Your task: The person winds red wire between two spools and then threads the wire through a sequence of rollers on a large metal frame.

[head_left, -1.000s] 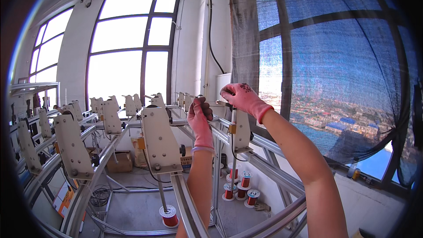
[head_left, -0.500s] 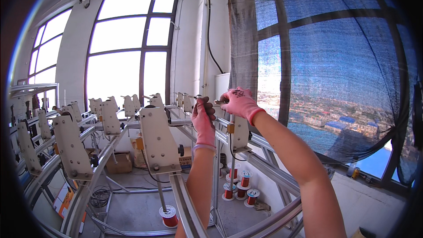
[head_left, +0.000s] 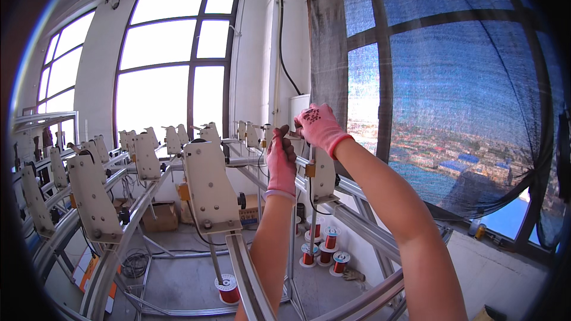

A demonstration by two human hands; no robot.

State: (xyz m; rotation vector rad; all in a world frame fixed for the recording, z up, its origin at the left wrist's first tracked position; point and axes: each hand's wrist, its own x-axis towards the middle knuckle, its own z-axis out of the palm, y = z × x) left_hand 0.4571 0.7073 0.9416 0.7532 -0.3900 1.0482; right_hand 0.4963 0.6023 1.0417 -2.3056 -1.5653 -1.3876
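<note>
My left hand (head_left: 281,161), in a pink glove with dark-stained fingertips, is raised palm-up beside the top of a white metal bracket (head_left: 324,175). Its thumb and fingers are pinched together; anything between them is too small to make out. My right hand (head_left: 322,128), in a matching glove with dark spots on its back, curls just right of the left fingertips and a little higher. Its fingers are closed, with their tips partly hidden, and the thing in them cannot be told. Nearer stands another white bracket (head_left: 211,184) with a black knob, left of my left forearm.
Rows of similar brackets (head_left: 95,199) stand on aluminium rails (head_left: 253,279). Below on the floor are several spools of copper-red wire (head_left: 327,254), and one spool (head_left: 226,289) lies under the near bracket. A cardboard box (head_left: 160,218) and dark cables (head_left: 135,263) lie behind. Dark netting (head_left: 452,101) covers the right window.
Both hands have risen slightly. My left hand has shifted a little right, bringing its fingertips closer to my right hand. The fingers of both stay closed.
</note>
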